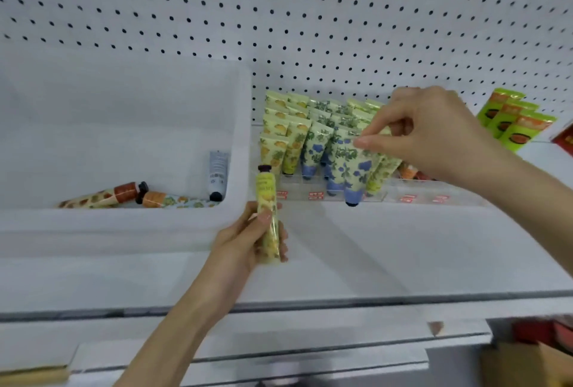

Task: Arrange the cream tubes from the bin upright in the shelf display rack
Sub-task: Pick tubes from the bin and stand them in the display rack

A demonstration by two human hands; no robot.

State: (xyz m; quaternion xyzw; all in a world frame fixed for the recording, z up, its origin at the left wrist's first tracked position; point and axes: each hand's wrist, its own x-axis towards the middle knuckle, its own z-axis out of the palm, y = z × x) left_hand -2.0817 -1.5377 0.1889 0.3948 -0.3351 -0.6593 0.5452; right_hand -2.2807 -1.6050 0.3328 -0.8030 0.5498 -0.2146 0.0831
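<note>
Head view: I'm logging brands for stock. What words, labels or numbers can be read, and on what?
No text can be read.
Yellow tube in the left hand: print blurred.
Red tags on the rack front: blurred.
Grey tube in the bin: too small.
Green packs: blurred.

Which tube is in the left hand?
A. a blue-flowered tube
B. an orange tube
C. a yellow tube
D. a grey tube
C: the left hand grips a yellow tube, cap up, in front of the bin; the right hand pinches the blue-flowered tube at the rack.
</note>
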